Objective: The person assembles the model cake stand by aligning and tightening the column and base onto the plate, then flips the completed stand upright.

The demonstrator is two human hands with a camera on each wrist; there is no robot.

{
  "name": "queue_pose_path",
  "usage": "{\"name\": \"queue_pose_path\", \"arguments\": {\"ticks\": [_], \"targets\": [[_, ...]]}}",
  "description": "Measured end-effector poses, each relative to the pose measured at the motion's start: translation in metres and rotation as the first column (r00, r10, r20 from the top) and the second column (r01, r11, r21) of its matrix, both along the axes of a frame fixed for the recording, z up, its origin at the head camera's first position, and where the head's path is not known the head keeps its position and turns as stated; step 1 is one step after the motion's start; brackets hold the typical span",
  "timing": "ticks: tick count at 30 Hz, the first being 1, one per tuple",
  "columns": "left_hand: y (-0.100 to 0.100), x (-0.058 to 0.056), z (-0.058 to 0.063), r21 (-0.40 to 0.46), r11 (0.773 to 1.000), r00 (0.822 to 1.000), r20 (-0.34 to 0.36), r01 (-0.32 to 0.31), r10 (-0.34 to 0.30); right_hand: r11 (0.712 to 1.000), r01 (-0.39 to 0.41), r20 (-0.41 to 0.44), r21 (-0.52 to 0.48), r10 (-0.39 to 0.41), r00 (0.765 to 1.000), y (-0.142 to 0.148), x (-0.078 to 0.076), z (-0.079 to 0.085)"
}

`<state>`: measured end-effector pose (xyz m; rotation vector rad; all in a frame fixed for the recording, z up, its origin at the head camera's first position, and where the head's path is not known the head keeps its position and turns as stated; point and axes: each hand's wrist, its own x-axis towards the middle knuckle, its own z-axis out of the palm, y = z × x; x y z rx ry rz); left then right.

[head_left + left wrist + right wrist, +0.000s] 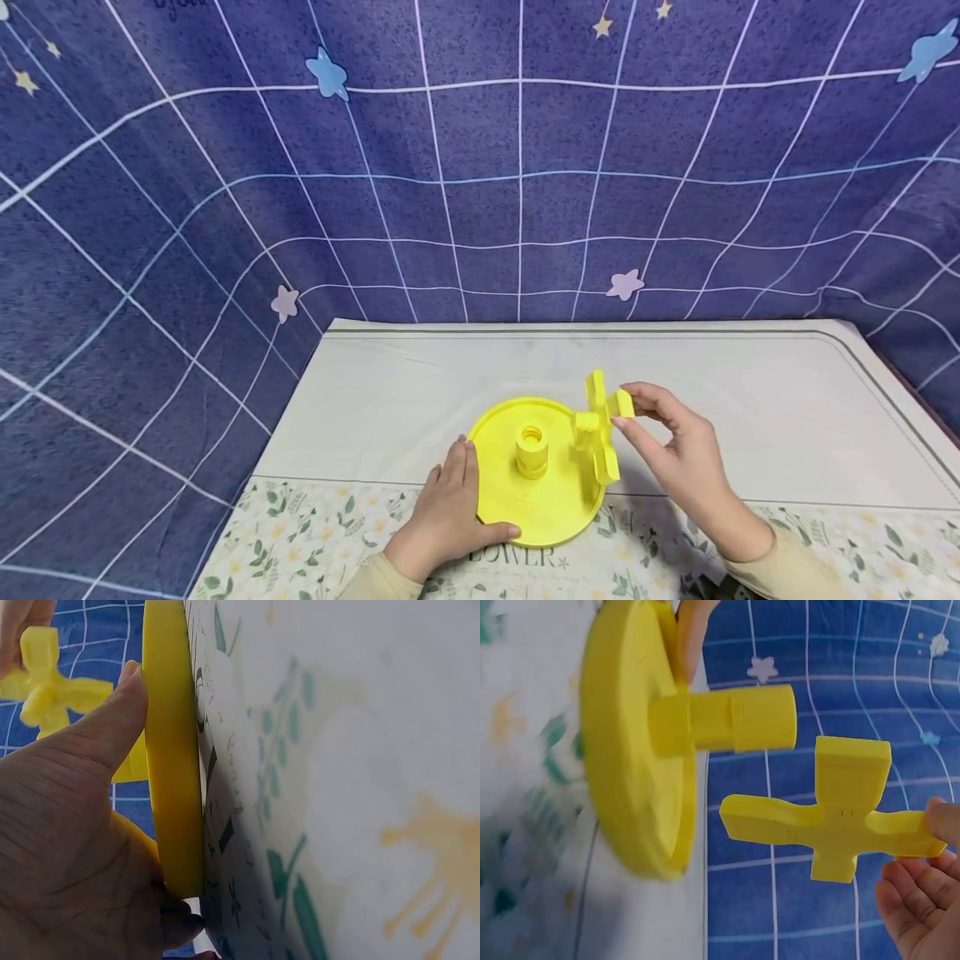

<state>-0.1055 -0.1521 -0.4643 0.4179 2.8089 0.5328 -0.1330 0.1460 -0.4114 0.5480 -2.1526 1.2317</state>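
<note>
A yellow round base (510,508) with a raised rim lies on the table, and a hollow yellow post (532,454) stands upright at its middle. My left hand (446,517) holds the base at its left and front rim, thumb and fingers spread along the edge. Over the right side of the base, my right hand (686,450) pinches one arm of a yellow cross-shaped piece (602,429). In the right wrist view the cross-shaped piece (836,825) is apart from the post (742,718). The left wrist view shows my thumb against the base's rim (174,750).
The table carries a white cover (390,400) with a floral band (315,533) along the front. A dark blue curtain (480,208) with grid lines and stars hangs behind and to the sides. A dark object (723,587) sits beneath my right wrist.
</note>
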Motion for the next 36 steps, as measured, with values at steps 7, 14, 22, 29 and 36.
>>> {"name": "queue_pose_path", "arguments": {"ticks": [7,14,22,29,36], "targets": [[0.001,0.000,-0.001,-0.019,1.000,1.000,-0.006,-0.003,0.003,0.985,-0.136,-0.158,0.101,0.151,0.976,-0.027,-0.011,0.005],[0.002,0.001,-0.001,-0.043,0.999,1.000,-0.002,-0.013,0.012,0.931,-0.209,-0.290,0.300,0.298,0.909,-0.051,-0.014,0.007],[0.003,0.001,0.000,-0.063,0.998,1.000,-0.022,-0.002,0.000,0.824,-0.163,-0.337,0.543,0.392,0.856,-0.072,-0.009,0.008],[0.004,0.001,-0.001,-0.089,0.996,0.999,-0.041,0.002,-0.006,0.703,-0.123,-0.289,0.701,0.437,0.852,-0.083,-0.002,-0.003],[0.004,0.001,-0.001,-0.104,0.995,0.999,-0.054,0.004,-0.010,0.674,-0.106,-0.275,0.731,0.434,0.858,-0.088,0.000,-0.011]]}}
